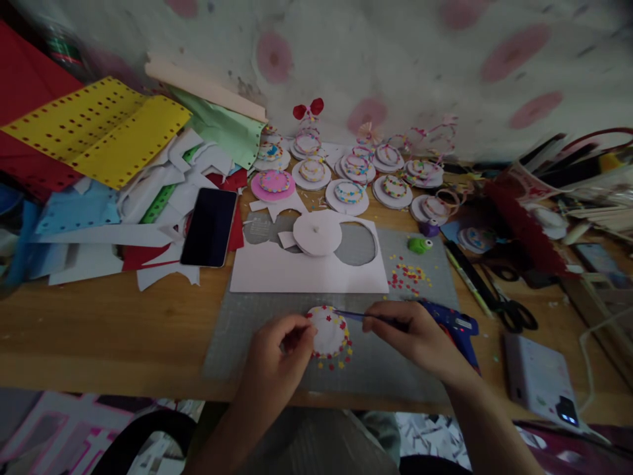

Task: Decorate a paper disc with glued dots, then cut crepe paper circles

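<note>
A round white paper disc trimmed with small red and yellow stars is above the grey cutting mat. My left hand pinches the disc at its left edge, thumb against fingers. In my right hand is a thin pair of dark blue tweezers, whose tips reach the disc's upper right rim. Whether they hold a star is too small to tell. Some yellow and red stars hang around the lower right edge. Loose red and yellow stars lie scattered on the mat beyond my right hand.
A white sheet with cut-out holes lies ahead, with paper discs on it. A blue glue gun rests by my right hand, scissors farther right. Decorated paper hats line the back; a phone and paper scraps are left.
</note>
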The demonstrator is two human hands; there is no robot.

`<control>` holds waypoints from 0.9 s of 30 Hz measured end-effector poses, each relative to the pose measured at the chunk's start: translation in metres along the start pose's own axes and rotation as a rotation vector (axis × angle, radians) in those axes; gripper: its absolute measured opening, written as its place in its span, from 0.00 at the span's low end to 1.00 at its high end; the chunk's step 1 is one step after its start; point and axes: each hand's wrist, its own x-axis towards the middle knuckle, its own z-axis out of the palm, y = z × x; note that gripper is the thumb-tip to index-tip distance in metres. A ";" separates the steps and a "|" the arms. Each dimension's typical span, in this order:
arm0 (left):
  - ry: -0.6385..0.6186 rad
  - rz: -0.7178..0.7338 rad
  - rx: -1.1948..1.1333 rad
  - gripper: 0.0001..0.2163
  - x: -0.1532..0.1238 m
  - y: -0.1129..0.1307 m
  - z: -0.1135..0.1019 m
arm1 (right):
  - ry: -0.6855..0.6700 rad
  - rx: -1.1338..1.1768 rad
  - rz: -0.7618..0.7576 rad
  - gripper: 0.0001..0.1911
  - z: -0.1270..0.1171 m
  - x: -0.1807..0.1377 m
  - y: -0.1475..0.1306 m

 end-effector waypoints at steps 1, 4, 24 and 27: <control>-0.003 0.002 0.004 0.09 0.000 0.000 0.000 | -0.014 0.037 0.002 0.16 -0.001 0.004 0.001; -0.021 -0.004 0.019 0.09 0.000 0.001 -0.001 | -0.051 0.110 0.017 0.15 -0.004 0.010 0.000; -0.021 -0.003 0.027 0.09 0.002 0.004 -0.002 | -0.153 0.154 0.057 0.14 -0.011 0.013 -0.004; -0.033 -0.009 0.022 0.09 0.001 0.003 -0.003 | -0.178 0.168 0.056 0.14 -0.011 0.013 -0.005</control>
